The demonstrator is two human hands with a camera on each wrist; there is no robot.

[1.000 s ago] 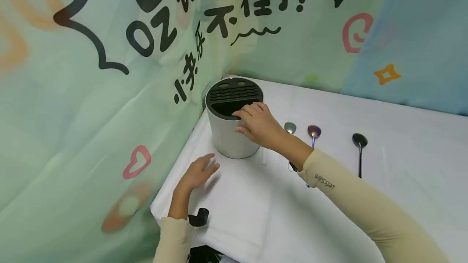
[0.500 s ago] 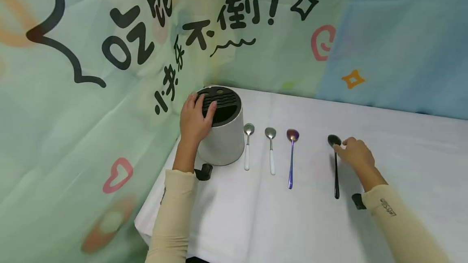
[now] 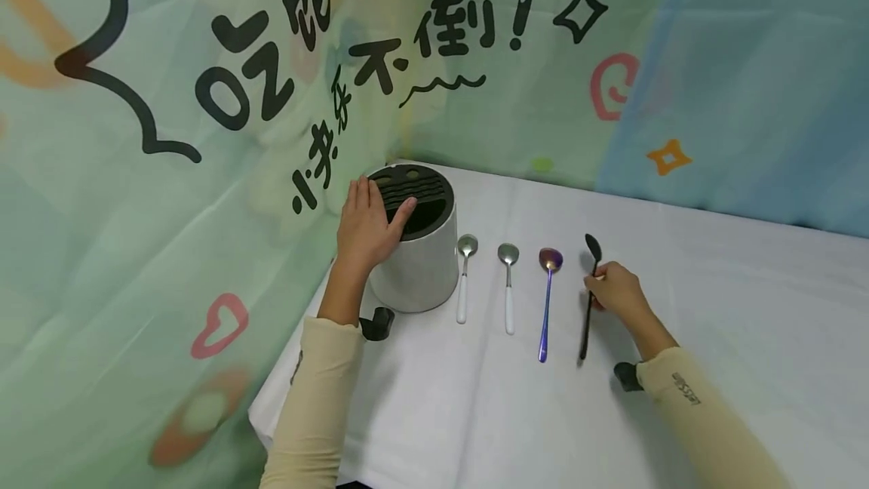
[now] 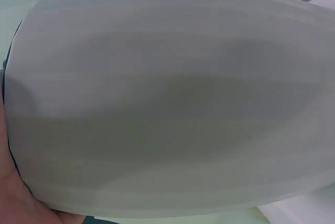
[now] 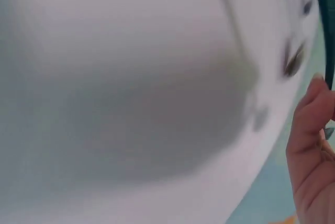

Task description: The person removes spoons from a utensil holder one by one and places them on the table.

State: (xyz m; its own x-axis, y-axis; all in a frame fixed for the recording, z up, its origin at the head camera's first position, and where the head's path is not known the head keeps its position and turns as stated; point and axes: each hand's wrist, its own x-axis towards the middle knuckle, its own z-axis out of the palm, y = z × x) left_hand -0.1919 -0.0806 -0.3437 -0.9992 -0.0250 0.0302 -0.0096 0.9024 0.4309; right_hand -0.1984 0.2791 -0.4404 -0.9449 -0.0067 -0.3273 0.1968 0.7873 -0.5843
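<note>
A white round holder (image 3: 417, 266) with a black slotted top stands in the table's back left corner. My left hand (image 3: 366, 225) grips its top left rim, thumb over the black insert. The holder's white wall (image 4: 167, 98) fills the left wrist view. My right hand (image 3: 614, 289) pinches the black spoon (image 3: 588, 294) by its handle, bowl tilted up off the cloth. Left of it lie an iridescent purple spoon (image 3: 545, 300) and two white-handled spoons (image 3: 464, 278) (image 3: 508, 285). The right wrist view is blurred; only my fingers (image 5: 309, 145) show.
The white tablecloth (image 3: 747, 308) stretches to the right and toward me. A printed fabric backdrop (image 3: 204, 134) walls in the left and back sides. The table's front left edge (image 3: 271, 413) drops off below my left forearm.
My right hand went from the holder to the black spoon, took hold of it, lifted its bowl end and shifted it left. My left hand rose from the cloth onto the holder's top.
</note>
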